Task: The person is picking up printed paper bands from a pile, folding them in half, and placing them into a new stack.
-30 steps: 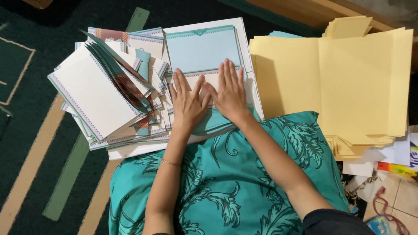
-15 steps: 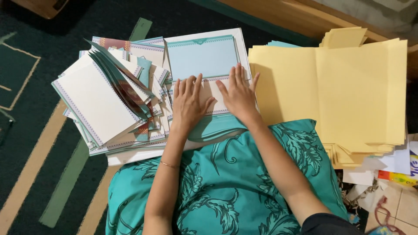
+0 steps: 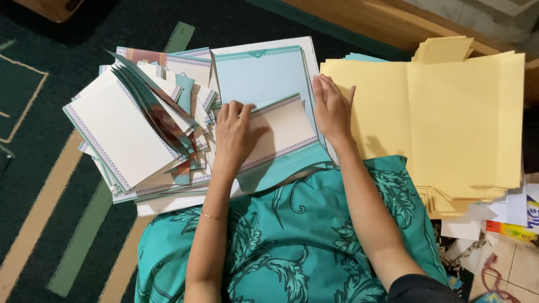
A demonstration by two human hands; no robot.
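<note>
A light-blue card sheet (image 3: 264, 78) with a white border lies in front of me, its near flap (image 3: 278, 134) folded up and showing a cream inner side. My left hand (image 3: 234, 134) presses flat on the left part of that folded flap. My right hand (image 3: 332, 109) rests at the sheet's right edge, fingers together, partly on the yellow paper stack (image 3: 449, 112). Neither hand grips anything. A teal patterned cloth (image 3: 292, 241) covers my lap under both forearms.
A fanned heap of folded white and teal cards (image 3: 140, 129) lies to the left on a dark green carpet (image 3: 50, 62) with tan stripes. A wooden edge (image 3: 393, 22) runs behind the yellow stack. Loose papers and colourful scraps (image 3: 505, 224) lie at the right.
The hands, side by side on the sheet's near part before, have moved apart. The near flap has been folded up, with the left hand on it and the right hand at the right edge.
</note>
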